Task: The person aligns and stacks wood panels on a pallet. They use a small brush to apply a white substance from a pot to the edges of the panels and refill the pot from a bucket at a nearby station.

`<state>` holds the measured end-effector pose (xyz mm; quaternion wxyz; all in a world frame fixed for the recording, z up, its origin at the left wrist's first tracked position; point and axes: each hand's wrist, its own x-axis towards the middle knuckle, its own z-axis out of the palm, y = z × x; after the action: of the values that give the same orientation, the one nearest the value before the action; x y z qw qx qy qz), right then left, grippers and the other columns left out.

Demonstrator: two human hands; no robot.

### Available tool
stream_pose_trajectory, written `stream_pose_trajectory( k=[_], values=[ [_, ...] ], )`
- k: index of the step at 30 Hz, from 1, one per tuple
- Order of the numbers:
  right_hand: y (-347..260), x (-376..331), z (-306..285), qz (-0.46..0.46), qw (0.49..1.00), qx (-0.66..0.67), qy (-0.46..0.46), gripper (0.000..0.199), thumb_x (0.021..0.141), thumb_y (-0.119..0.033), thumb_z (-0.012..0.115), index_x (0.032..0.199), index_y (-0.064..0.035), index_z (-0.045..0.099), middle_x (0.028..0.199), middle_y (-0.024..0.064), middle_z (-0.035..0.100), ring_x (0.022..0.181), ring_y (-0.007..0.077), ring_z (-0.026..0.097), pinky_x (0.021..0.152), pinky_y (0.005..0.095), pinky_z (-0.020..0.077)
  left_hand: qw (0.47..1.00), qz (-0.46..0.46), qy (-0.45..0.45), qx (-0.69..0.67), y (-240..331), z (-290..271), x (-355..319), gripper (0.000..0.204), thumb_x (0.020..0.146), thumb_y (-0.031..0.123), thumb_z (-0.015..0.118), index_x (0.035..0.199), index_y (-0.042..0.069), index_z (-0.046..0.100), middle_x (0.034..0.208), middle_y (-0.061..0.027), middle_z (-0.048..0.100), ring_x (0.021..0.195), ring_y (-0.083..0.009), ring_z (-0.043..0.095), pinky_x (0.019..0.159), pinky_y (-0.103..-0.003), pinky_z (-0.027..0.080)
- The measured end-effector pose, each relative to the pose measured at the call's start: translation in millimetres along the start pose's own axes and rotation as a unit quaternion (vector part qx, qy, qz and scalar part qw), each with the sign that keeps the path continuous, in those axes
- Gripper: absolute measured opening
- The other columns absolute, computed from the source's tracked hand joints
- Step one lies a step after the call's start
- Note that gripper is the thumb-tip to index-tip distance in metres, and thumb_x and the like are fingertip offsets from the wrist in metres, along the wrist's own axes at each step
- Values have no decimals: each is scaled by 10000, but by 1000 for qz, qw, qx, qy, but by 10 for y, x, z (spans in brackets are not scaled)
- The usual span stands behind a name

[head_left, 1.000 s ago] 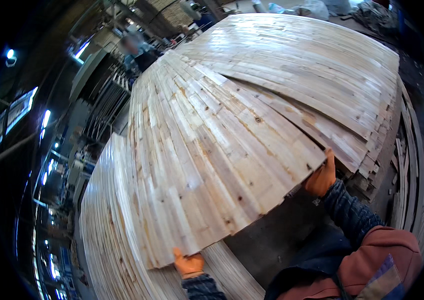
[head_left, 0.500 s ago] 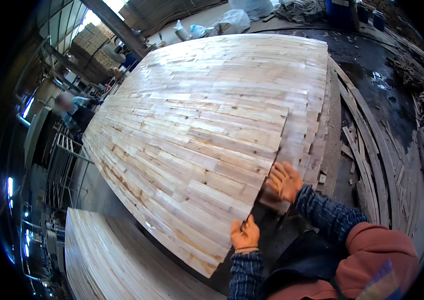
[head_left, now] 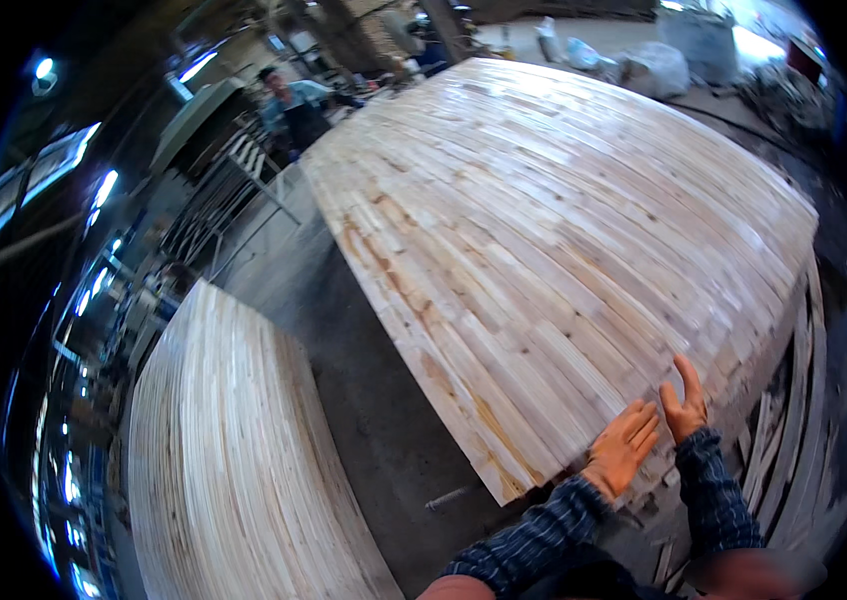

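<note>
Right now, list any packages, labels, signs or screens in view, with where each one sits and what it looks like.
Pale sacks: far end of the floor past the big wooden panel, lumpy, whitish-grey.
Large pale bag: beside them at the top edge, boxy, whitish.
Labels, signs or screens: none visible.

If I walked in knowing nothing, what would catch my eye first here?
First, the huge pale wooden panel of glued strips that fills the middle and right. At its near corner both gloved hands lie flat and open on the wood, the left hand beside the right hand. A second stack of similar panels sits lower left across a strip of grey floor, and another person stands at the far end.
</note>
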<state>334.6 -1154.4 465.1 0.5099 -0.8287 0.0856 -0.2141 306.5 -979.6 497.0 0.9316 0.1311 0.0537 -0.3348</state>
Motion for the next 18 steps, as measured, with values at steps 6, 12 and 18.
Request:
stream_pose_trajectory(
  k=[6, 12, 18],
  values=[
    [87, -457, 520, -41, 942, -292, -160, 853, 717, -394, 709, 1447, -96, 382, 1449, 245, 390, 1359, 423, 331, 1125, 458, 285, 972, 160, 155, 70, 822, -649, -1440, 471, 1024, 232, 325, 1449, 31, 340, 1486, -154, 391, 1355, -277, 408, 1123, -387, 339],
    [-198, -719, 805, -24, 941, -308, -140, 685, 803, -219, 677, 1410, -26, 424, 1472, 230, 370, 1374, 356, 340, 1138, 410, 270, 868, 318, 382, -8, 474, -992, -3788, 434, 984, 258, 532, 1380, 90, 474, 1456, -144, 439, 1360, -291, 404, 1114, -408, 336],
    [-1780, -2784, 2119, -118, 859, 108, -487, 573, 909, -159, 600, 1435, -44, 403, 1469, 160, 409, 1366, 282, 381, 1130, 387, 307, 784, 432, 440, -77, -725, -1422, -5980, 426, 978, 300, 557, 1356, 112, 505, 1429, -134, 472, 1335, -294, 435, 1068, -395, 403]
  ],
)
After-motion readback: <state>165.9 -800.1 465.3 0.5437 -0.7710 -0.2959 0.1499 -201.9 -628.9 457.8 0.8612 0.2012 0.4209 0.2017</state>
